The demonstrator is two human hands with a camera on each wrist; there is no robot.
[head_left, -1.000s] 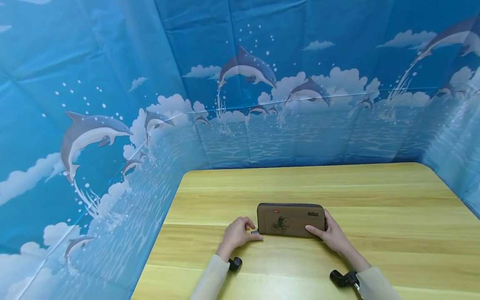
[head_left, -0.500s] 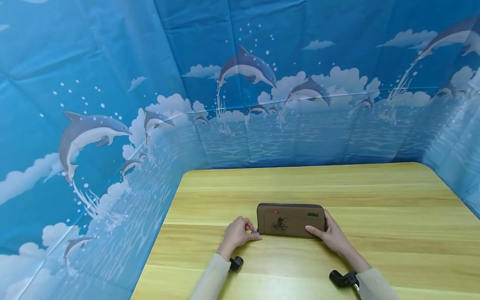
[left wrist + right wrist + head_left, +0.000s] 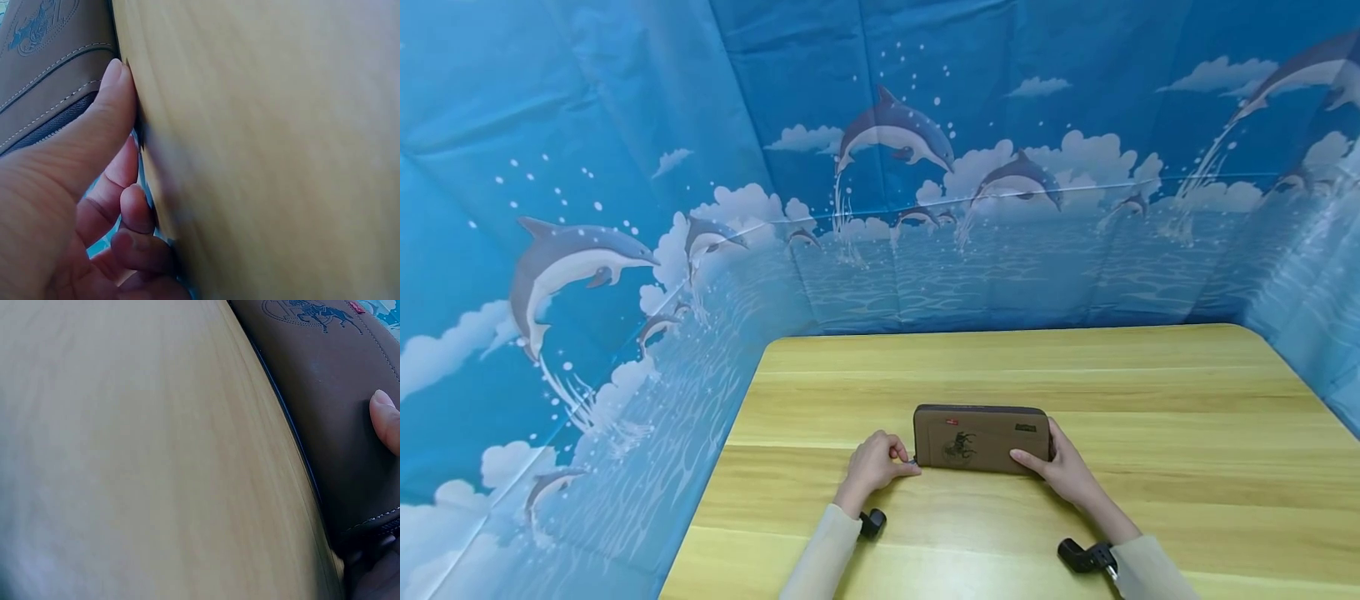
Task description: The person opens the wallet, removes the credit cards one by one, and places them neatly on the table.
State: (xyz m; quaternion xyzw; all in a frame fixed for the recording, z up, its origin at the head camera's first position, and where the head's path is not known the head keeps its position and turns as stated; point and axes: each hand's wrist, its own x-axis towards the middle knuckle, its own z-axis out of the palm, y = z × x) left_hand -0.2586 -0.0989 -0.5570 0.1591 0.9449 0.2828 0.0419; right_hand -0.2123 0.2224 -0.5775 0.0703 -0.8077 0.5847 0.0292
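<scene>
A brown zip-around wallet (image 3: 990,442) stands on its long edge on the table, its printed front with a horse emblem and small red tag facing me. My right hand (image 3: 1067,471) grips its right end, thumb pressed on the front and the other fingers behind, out of sight. At the lower left corner my left hand (image 3: 875,467) pinches the small zipper pull (image 3: 912,461) between thumb and fingers, covering most of it. The left wrist view has the thumb (image 3: 112,100) lying along the wallet's stitched end, beside the dark zipper (image 3: 47,128).
Under the wallet is a wooden table (image 3: 1187,433) with rounded far corners. A blue curtain (image 3: 925,275) printed with dolphins and clouds hangs behind it and along both sides. Each wrist carries a small black camera (image 3: 872,523) close above the tabletop.
My left fingers have closed in on the zipper pull, which showed more plainly a second ago. The right hand and the wallet stay in place.
</scene>
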